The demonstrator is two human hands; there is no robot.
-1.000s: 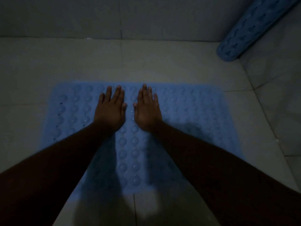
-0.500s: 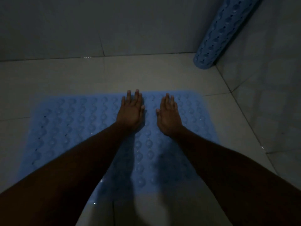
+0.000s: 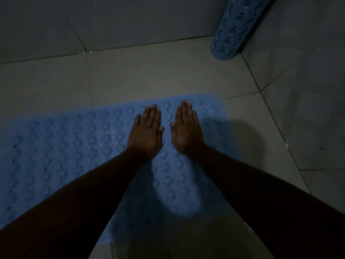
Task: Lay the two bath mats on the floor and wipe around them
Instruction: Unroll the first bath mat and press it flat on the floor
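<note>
A blue bath mat (image 3: 74, 146) with rows of round bumps lies flat on the tiled floor. My left hand (image 3: 146, 132) and my right hand (image 3: 186, 130) rest palm down, side by side, on the mat's right part near its far edge. Both hands are flat with the fingers held together and hold nothing. A second blue bath mat (image 3: 235, 27), rolled into a tube, stands leaning in the far right corner. The light is dim.
Pale floor tiles (image 3: 149, 71) stretch beyond the flat mat to the back wall (image 3: 130, 17). A tiled wall (image 3: 308, 90) closes the right side. Bare floor lies between the flat mat and the rolled one.
Both hands have slid to the right across the mat, from its middle to its right part. The view has turned right, so the rolled mat appears nearer.
</note>
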